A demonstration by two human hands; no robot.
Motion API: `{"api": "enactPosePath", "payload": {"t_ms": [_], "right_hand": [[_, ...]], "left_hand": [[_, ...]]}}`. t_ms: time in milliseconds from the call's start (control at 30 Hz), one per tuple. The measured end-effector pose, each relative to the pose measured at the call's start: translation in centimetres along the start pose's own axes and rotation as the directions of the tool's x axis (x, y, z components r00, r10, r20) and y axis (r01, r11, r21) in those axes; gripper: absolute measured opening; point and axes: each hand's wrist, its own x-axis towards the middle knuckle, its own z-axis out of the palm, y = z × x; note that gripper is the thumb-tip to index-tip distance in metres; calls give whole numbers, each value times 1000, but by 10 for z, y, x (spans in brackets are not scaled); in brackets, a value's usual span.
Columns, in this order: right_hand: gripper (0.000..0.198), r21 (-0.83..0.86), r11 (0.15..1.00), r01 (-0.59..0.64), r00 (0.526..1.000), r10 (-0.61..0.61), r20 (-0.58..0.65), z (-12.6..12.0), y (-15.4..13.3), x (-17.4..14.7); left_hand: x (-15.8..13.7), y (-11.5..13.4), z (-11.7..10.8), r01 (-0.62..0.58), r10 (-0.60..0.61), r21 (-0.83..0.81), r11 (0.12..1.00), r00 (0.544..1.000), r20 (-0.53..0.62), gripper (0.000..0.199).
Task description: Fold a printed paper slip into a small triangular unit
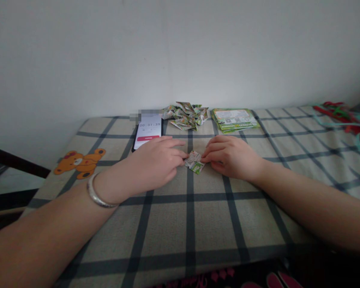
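Note:
A small folded paper square (195, 164), printed in green, white and red, lies on the checked tablecloth with one corner toward me. My left hand (159, 162), with a silver bangle at the wrist, holds its left corner at the fingertips; one finger stretches out above the paper. At the right corner, my right hand (232, 158) has its fingers curled and closed on the edge. The undersides of both hands are hidden. Just behind is a pile of folded paper pieces (184, 116) in similar print.
A phone (148, 130) showing a running timer lies behind my left hand. Flat green printed sheets (235, 119) are stacked at the back right. Red, green and pale blue strips (345, 118) lie far right. A bear figure (79, 162) decorates the tablecloth (165, 224). A wall (180, 52) rises behind.

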Motion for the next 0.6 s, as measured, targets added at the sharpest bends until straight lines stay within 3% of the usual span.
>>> {"api": "enactPosePath", "payload": {"t_ms": [367, 600], "right_hand": [[26, -13, 993, 115, 993, -114, 10, -6, 5, -4], [22, 35, 999, 21, 1000, -21, -6, -5, 6, -4]], "left_hand": [[-2, 1, 4, -31, 31, 23, 999, 999, -15, 28], [-3, 1, 7, -9, 9, 6, 1000, 1000, -15, 33]]}}
